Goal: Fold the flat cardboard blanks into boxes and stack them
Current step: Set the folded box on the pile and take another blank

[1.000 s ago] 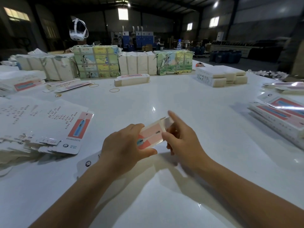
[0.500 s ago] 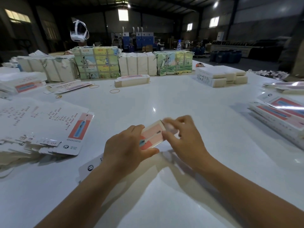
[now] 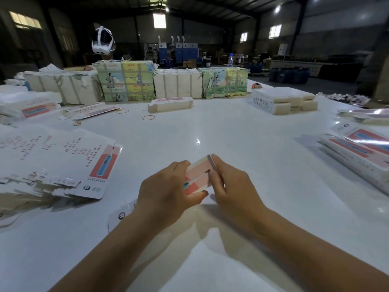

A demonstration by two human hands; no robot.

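Note:
A long white and pink cardboard box (image 3: pixel 199 174), partly folded, is held just above the white table (image 3: pixel 242 157) in front of me. My left hand (image 3: pixel 166 191) grips its middle from the left, hiding most of its length; its near end (image 3: pixel 121 214) shows below my wrist. My right hand (image 3: pixel 231 186) is on the far end, fingers laid along its side. A spread pile of flat printed blanks (image 3: pixel 54 163) lies at the left. Folded boxes (image 3: pixel 357 152) are stacked at the right edge.
Wrapped bundles (image 3: pixel 126 83) line the far side of the table. One folded box (image 3: pixel 170 104) lies in front of them, with rubber bands (image 3: pixel 148 117) nearby. White stacks (image 3: pixel 284 100) sit at the far right. A headset (image 3: pixel 103 42) hangs at the back left.
My right hand has closed the far end flap: it moved from holding the open end to pressing over it, then slid back along the box's side. My left hand kept its grip.

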